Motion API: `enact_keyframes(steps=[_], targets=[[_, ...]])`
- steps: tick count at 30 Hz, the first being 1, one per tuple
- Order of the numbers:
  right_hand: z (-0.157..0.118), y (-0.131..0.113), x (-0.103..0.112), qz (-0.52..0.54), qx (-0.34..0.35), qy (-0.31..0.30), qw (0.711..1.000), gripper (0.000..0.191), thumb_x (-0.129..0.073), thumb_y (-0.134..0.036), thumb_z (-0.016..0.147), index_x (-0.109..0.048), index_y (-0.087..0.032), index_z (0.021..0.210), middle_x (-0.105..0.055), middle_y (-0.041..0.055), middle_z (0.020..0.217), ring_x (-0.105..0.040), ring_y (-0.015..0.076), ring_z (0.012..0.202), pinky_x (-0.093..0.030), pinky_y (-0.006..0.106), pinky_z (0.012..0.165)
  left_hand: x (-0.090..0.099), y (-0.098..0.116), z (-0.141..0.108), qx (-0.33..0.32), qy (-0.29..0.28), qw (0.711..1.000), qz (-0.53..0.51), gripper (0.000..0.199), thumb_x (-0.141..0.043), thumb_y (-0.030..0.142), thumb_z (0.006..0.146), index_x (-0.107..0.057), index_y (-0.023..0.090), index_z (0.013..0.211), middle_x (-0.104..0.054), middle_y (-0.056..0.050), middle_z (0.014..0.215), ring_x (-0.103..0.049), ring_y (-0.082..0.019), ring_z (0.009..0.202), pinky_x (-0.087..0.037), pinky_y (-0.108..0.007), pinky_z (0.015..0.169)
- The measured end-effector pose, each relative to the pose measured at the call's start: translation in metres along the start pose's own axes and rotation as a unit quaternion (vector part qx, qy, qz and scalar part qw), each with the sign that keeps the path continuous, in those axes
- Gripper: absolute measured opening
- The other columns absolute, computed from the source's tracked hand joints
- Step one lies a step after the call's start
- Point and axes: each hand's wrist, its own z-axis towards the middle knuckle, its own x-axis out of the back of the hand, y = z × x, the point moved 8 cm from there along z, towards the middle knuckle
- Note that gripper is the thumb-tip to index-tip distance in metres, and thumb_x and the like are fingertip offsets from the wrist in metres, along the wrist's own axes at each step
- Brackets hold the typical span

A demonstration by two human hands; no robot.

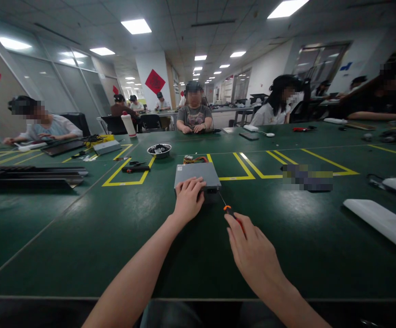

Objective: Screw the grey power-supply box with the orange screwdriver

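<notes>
A grey metal computer power supply [206,173] lies on the green table in front of me, with a bundle of coloured cables [196,159] at its far side. My left hand [188,198] grips its near top edge, fingers over the top and thumb at the front face. In my right hand [252,243] is a screwdriver [228,210] with an orange and black handle. Its thin shaft points up and left, the tip at the right end of the power supply's front face. Whether the tip sits in a screw is too small to tell.
Beyond the power supply stands a metal bowl [159,151] of small parts. A black tool [135,168] lies to the left, near long dark metal panels [34,177]. A blurred-out dark object [307,177] and a white device [382,223] lie right. Several people sit around the table.
</notes>
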Motion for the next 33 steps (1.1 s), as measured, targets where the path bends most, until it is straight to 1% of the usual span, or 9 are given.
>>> enact_keyframes(steps=[3,6,11,13,15,21,26,30,33], targets=[[0.004,0.014,0.004,-0.008,-0.049,0.008,0.999,0.021,-0.041,-0.022,0.087,-0.057,-0.016,0.100,-0.063,0.0076,0.080,-0.058,0.0130,0.052,-0.044,0.024,0.045,0.001,-0.001,0.000,-0.002,-0.001,1.000,-0.001,0.028,-0.046,0.018,0.082,-0.051,0.026,0.107,-0.053,0.000,0.125,-0.041,-0.020,0.118,-0.027,-0.040,0.094],[0.005,0.020,0.006,0.018,-0.083,0.002,0.996,0.024,-0.038,-0.029,0.089,-0.056,-0.015,0.097,-0.063,0.0056,0.074,-0.057,0.0129,0.047,-0.041,0.024,0.039,0.001,-0.001,-0.001,-0.004,-0.003,1.000,0.000,0.028,-0.045,0.017,0.082,-0.051,0.026,0.107,-0.053,0.000,0.125,-0.041,-0.020,0.118,-0.028,-0.040,0.094],[0.004,0.006,0.004,0.083,-0.062,-0.010,0.995,0.029,-0.034,-0.027,0.088,-0.053,-0.010,0.102,-0.059,0.0172,0.100,-0.062,0.0225,0.081,-0.054,0.032,0.059,0.002,-0.001,-0.001,-0.007,-0.001,1.000,0.003,0.028,-0.046,0.017,0.081,-0.051,0.027,0.107,-0.053,0.001,0.125,-0.040,-0.019,0.118,-0.027,-0.039,0.094],[0.004,0.000,0.003,0.088,-0.038,-0.010,0.995,0.029,-0.034,-0.022,0.088,-0.053,-0.010,0.104,-0.058,0.0176,0.101,-0.060,0.0234,0.085,-0.054,0.035,0.067,0.002,-0.002,-0.001,-0.008,0.000,1.000,0.006,0.029,-0.047,0.017,0.081,-0.051,0.027,0.108,-0.052,0.002,0.125,-0.040,-0.019,0.119,-0.027,-0.039,0.094],[0.002,0.002,0.000,0.085,-0.037,-0.020,0.996,0.027,-0.035,-0.019,0.087,-0.054,-0.012,0.106,-0.059,0.0146,0.099,-0.061,0.0218,0.085,-0.053,0.035,0.070,0.001,-0.002,-0.001,-0.007,-0.001,1.000,0.011,0.029,-0.047,0.017,0.080,-0.051,0.027,0.108,-0.052,0.002,0.126,-0.040,-0.018,0.119,-0.027,-0.038,0.094],[-0.006,0.026,-0.007,0.107,-0.134,-0.042,0.984,0.028,-0.032,-0.024,0.090,-0.052,-0.015,0.106,-0.061,0.0097,0.093,-0.063,0.0173,0.073,-0.053,0.028,0.057,-0.001,-0.002,-0.002,-0.007,-0.007,1.000,0.023,0.030,-0.046,0.018,0.081,-0.051,0.026,0.110,-0.051,0.001,0.127,-0.039,-0.019,0.120,-0.028,-0.039,0.096],[-0.008,0.009,-0.009,0.111,-0.102,-0.039,0.988,0.032,-0.035,-0.022,0.087,-0.048,-0.009,0.114,-0.051,0.0195,0.111,-0.056,0.0251,0.098,-0.053,0.037,0.073,-0.002,-0.001,-0.002,-0.015,-0.009,0.999,0.040,0.031,-0.042,0.016,0.082,-0.051,0.025,0.111,-0.051,-0.001,0.128,-0.039,-0.019,0.122,-0.023,-0.042,0.102],[-0.006,-0.002,-0.010,0.100,-0.046,-0.046,0.993,0.035,-0.036,-0.014,0.086,-0.047,-0.012,0.119,-0.053,0.0163,0.110,-0.056,0.0230,0.098,-0.050,0.038,0.080,-0.002,0.005,-0.003,-0.045,-0.017,0.997,0.057,0.035,-0.041,0.012,0.080,-0.050,0.021,0.114,-0.046,-0.003,0.133,-0.032,-0.019,0.128,-0.014,-0.044,0.108],[-0.005,0.012,-0.005,0.093,-0.089,-0.028,0.991,0.030,-0.039,-0.019,0.088,-0.050,-0.016,0.116,-0.057,0.0121,0.106,-0.060,0.0201,0.090,-0.052,0.032,0.072,-0.003,0.005,-0.003,-0.042,-0.027,0.997,0.058,0.037,-0.042,0.011,0.078,-0.049,0.019,0.114,-0.041,-0.005,0.136,-0.031,-0.018,0.129,-0.015,-0.042,0.109]])
